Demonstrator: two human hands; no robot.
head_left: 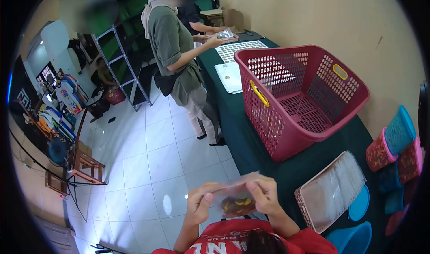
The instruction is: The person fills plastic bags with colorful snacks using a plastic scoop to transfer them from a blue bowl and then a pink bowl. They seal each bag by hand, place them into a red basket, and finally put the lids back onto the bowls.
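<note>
A clear plastic bag with brown and yellow pieces at its bottom is held up in front of the red shirt. My left hand pinches its left edge, thumb in front. The fingers of my right hand are closed on the bag's upper right side. To the right, a patterned tray holds a stack of flat clear plastic bags on the dark green table.
A large maroon basket stands on the table, with sticker sheets behind it. Lidded tubs, a blue lid and a blue container sit at right. A person stands at the table's far left side, another beyond.
</note>
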